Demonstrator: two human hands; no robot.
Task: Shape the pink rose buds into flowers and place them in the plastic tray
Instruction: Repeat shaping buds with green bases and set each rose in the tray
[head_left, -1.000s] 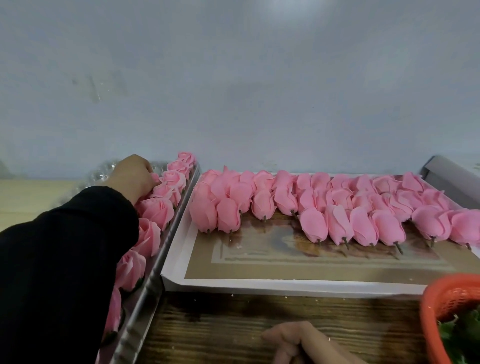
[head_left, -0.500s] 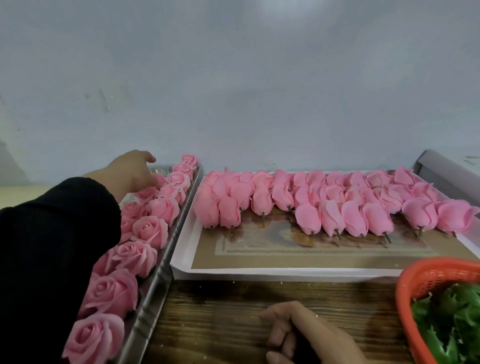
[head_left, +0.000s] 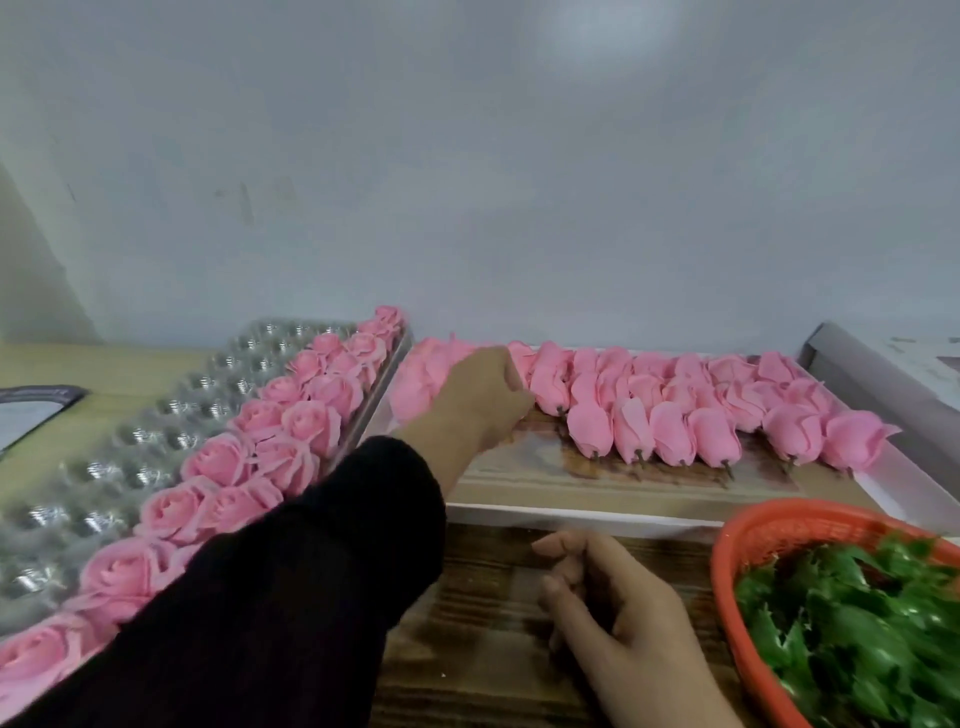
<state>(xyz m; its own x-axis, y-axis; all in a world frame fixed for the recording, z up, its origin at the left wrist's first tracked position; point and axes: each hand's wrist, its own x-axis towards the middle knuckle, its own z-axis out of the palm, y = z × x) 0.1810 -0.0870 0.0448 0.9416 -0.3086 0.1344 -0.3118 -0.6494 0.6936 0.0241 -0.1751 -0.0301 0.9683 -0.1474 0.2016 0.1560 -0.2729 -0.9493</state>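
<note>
Left hand (head_left: 480, 397) has swung over from the clear plastic dimpled tray (head_left: 119, 441) to the soft pink foam rose buds (head_left: 670, 410) on the white board far right, fingers curled among them, though can't tell if it's got one. These look feather-light and squishy, so I'd pinch low by the stub stem; right hand (head_left: 618, 618) rests loosely curled on the wooden desk (head_left: 488, 613), holding nothing, orange basket of green leaves (head_left: 748, 535) just beside it.

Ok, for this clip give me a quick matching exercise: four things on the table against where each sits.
Things:
1. shaped roses
2. unshaped buds
3. green leaves
4. right hand

Places:
A. in the orange basket, near right
B. over the bare wooden tabletop
C. in the clear plastic tray, left
D. on the flat white-edged board, centre

Pairs: 1-C, 2-D, 3-A, 4-B
</note>
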